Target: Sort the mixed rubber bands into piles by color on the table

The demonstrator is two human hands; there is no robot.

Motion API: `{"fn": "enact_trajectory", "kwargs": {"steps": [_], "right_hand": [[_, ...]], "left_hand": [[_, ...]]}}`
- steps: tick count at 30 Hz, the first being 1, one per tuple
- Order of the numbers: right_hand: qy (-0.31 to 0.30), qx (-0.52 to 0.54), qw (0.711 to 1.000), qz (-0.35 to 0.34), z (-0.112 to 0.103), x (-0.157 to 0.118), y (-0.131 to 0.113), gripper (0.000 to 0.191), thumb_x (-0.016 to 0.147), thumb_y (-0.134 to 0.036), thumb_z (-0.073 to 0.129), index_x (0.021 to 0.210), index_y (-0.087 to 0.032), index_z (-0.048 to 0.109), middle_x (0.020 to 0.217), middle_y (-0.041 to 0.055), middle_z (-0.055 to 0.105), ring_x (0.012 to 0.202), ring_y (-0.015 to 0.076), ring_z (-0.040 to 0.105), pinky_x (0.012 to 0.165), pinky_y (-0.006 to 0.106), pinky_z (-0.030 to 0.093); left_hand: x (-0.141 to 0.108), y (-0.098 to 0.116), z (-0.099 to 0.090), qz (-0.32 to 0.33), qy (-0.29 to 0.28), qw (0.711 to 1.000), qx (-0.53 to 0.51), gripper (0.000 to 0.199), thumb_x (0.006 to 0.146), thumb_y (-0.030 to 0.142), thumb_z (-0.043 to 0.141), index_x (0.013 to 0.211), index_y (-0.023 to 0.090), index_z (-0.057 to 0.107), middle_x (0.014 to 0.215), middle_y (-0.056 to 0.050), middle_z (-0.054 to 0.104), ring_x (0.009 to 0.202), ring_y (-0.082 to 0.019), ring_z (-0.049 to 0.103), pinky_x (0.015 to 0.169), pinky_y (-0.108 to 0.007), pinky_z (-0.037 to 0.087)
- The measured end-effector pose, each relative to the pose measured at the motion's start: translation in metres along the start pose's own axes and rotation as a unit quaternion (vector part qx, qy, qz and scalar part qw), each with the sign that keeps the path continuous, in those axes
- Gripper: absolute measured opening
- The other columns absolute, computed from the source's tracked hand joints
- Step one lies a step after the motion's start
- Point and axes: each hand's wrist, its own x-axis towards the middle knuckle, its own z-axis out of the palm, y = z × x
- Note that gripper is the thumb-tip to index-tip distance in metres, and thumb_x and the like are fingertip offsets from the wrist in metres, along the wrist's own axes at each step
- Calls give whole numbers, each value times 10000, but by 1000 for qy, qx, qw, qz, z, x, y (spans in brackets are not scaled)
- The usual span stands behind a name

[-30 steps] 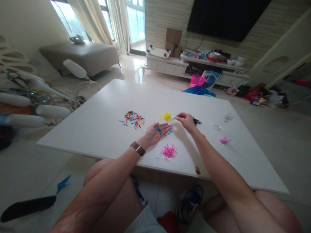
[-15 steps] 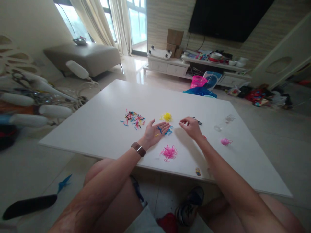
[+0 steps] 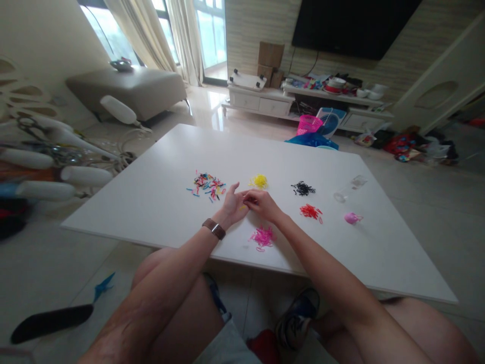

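Observation:
My left hand [image 3: 235, 205] lies palm up over the middle of the table, fingers stretched out, with a small yellow rubber band [image 3: 243, 207] on the palm. The fingertips of my right hand [image 3: 259, 203] are pinched together at that palm; what they grip is hidden. Around them lie sorted heaps: yellow rubber bands [image 3: 260, 181] behind, pink rubber bands [image 3: 262, 236] in front, black rubber bands [image 3: 303, 188] and red rubber bands [image 3: 310, 212] to the right. A mixed-colour heap of rubber bands [image 3: 209, 185] lies left of my left hand. My hands cover the blue heap.
On the right of the white table [image 3: 159, 182] are a clear plastic container [image 3: 351, 188] and a pink object [image 3: 352, 218]. White-shaded lamp parts [image 3: 85, 174] stand close by its left side. A pink basket [image 3: 309, 124] and a blue bag [image 3: 314, 141] are beyond the far edge.
My right hand has moved left from near the black heap to my left palm, uncovering the black and red heaps. The blue bands seen on and beside the palm are now hidden.

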Motion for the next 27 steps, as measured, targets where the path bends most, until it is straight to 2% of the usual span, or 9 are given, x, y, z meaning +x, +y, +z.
{"fn": "enact_trajectory", "kwargs": {"steps": [2,7,11,15,17,19,22,24,27], "right_hand": [[8,-15,1000,3,-3,0,-1,101,817,-105,625,798,-187,680,850,34,673,776,161,602,729,289,469],[77,-71,993,56,-20,-10,10,96,797,-107,609,779,-183,665,743,10,652,679,146,572,691,279,454],[68,-140,985,70,-25,-21,16,123,830,-117,604,783,-183,697,795,38,651,740,161,588,737,295,462],[87,-127,988,30,-15,-24,3,104,866,-175,632,875,-201,732,889,64,639,832,185,601,792,323,489],[60,-81,995,-15,-5,-23,-9,115,875,-187,640,935,-223,732,934,61,647,887,191,609,828,329,499],[28,-45,997,-52,4,-21,-20,126,888,-174,623,923,-236,726,952,57,659,934,194,612,868,334,499],[21,-32,998,-50,7,-16,-25,130,893,-175,605,839,-241,704,926,41,671,939,192,619,879,326,500],[40,-36,998,-32,-1,-11,-18,122,887,-179,593,834,-233,688,913,39,673,906,190,625,854,325,503],[118,-67,990,40,-24,4,12,124,853,-156,567,833,-202,681,836,40,674,765,174,616,765,314,496]], "left_hand": [[1,0,-2,1,9,1000,-6,557,976,448,311,1096,21,648,874,-203,707,850,-265,689,752,-346,551],[3,1,-3,19,65,998,-16,513,947,459,398,1177,53,610,984,-204,700,924,-247,688,804,-322,552],[4,2,-1,77,101,992,-9,470,938,447,413,1158,91,628,1133,-205,689,1100,-245,660,883,-305,530],[3,1,2,99,94,991,-2,488,936,463,396,1158,103,639,1164,-195,693,1150,-239,642,927,-305,517],[3,0,2,95,85,992,-2,502,931,473,399,1171,100,636,1160,-196,695,1146,-248,642,937,-318,519],[2,0,2,96,80,992,-3,503,928,471,410,1174,93,634,1160,-197,695,1142,-251,643,942,-321,519],[3,2,0,100,73,992,-2,485,921,467,420,1153,103,641,1144,-190,700,1118,-255,650,938,-337,523],[6,4,-2,106,71,992,10,449,916,454,423,1095,116,657,1114,-182,707,1082,-247,660,929,-342,523],[13,7,-8,134,105,981,97,302,886,347,465,930,144,685,1014,-142,720,991,-215,674,920,-327,506]]}}
